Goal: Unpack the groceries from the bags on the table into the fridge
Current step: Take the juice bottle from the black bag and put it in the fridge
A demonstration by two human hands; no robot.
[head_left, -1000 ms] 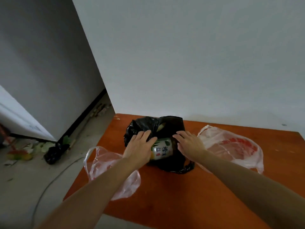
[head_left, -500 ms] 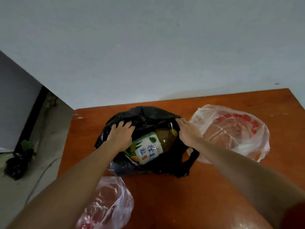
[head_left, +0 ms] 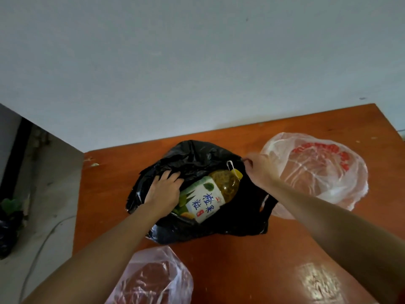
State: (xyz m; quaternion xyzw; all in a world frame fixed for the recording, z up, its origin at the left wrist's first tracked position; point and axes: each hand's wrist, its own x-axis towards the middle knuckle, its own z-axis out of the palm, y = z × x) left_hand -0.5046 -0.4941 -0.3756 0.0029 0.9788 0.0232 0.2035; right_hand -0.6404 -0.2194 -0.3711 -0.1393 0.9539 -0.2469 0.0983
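Observation:
A black plastic bag (head_left: 192, 159) lies open in the middle of the orange table (head_left: 274, 249). Inside it lies a juice bottle (head_left: 210, 196) with a white and green label and yellowish contents, its neck pointing to the right. My left hand (head_left: 164, 190) presses on the bag's left rim beside the bottle's lower end, fingers curled over the plastic. My right hand (head_left: 259, 170) pinches the bag's right edge and holds it aside. The fridge is out of view.
A clear bag with red print (head_left: 317, 170) lies right of the black bag. Another clear bag (head_left: 153, 279) holding something reddish sits at the near edge. The wall runs along the table's far side. Left of the table are bare floor, a cable and a dark bag (head_left: 8, 227).
The view has tilted down and closer. My right hand has pulled the bag's right edge further right, baring more of the bottle. My left hand stays on the left rim.

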